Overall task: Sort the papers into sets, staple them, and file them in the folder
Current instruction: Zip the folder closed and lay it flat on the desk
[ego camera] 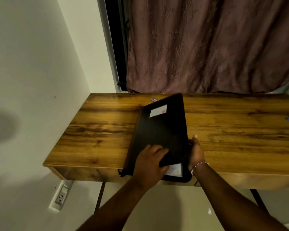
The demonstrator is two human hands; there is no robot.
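On the tabletop (98, 130), the left hand (150, 161) pinches the black folder (162, 125) by its raised cover, the right hand (196, 152) clasping its side (papers (174, 170) inside).

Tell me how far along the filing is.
Done: white paper already sits inside the black folder, showing at its near end. In hand: the left hand grips the cover, which is raised partway, while the right hand holds the right edge. I cannot tell whether it is opening or closing. Left: lay the cover flat. Whether the sheets are stapled is hidden.
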